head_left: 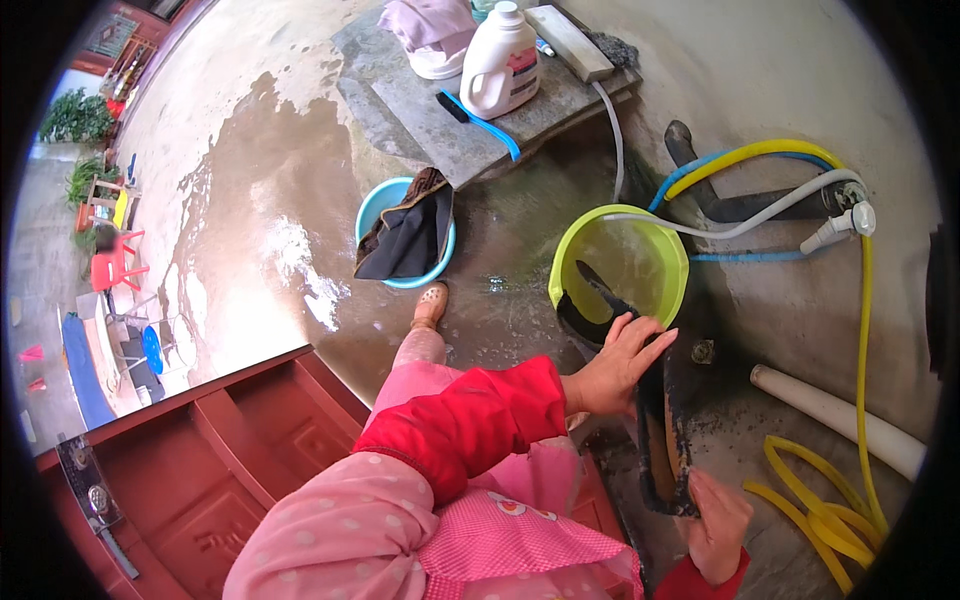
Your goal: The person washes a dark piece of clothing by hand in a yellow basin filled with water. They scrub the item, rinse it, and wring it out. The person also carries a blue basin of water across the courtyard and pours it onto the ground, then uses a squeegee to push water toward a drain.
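- The right hand (716, 522) gripped the near end of a long dark piece (655, 440).
- Beyond that grip, the left hand (622, 368) lay across the piece, fingers extended.
- Past the left hand, the far end reached into a yellow-green basin (665, 250).
- Farther off, left of the grip, a blue basin (378, 205) held dark fabric (412, 240).
- Right of the grip lay a yellow hose (864, 340) and a pale pipe (830, 415).

The person (410, 505) is wearing a white-dotted pink sleeve (335, 530), red cuffs (475, 415), a finely checked pink smock front (500, 550) with a round motif (508, 504), and a tan shoe (429, 304).
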{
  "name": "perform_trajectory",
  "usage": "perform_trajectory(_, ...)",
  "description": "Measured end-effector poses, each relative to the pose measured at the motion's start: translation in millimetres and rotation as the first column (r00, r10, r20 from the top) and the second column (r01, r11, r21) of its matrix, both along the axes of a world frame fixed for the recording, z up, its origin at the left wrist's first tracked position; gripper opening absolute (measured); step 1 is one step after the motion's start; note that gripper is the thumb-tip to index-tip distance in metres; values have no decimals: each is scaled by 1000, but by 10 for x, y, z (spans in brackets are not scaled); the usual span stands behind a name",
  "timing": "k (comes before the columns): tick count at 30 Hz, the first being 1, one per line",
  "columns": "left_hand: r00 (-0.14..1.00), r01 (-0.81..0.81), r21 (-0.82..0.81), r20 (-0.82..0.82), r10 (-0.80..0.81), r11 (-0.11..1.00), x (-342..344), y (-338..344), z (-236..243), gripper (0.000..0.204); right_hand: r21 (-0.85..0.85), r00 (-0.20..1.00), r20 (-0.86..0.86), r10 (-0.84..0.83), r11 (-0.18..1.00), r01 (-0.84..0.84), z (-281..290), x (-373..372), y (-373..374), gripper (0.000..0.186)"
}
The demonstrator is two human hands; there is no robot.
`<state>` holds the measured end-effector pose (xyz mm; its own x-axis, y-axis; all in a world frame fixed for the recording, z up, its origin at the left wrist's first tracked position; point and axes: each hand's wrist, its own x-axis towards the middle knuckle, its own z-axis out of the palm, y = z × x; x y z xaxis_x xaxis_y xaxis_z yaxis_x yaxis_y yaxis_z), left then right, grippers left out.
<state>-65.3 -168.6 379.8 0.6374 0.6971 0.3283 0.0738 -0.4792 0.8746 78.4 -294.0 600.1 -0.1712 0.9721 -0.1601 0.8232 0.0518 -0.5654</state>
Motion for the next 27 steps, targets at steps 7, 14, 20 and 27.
perform_trajectory(7,979,-96,-52,174,104,994,-141,101,409,42,72,988,121,94,992,-103,489,-137,179,34)
perform_trajectory(14,968,-175,49,193,162,983,-566,253,890,55,291,950,176,257,909,-300,797,-160,404,27)
perform_trajectory(20,964,-230,159,173,202,960,-1120,452,1242,51,361,934,196,297,864,-351,995,-572,686,21)
perform_trajectory(27,877,-480,147,110,468,865,-2175,587,1264,37,451,831,49,554,730,-513,776,-1307,1427,18)
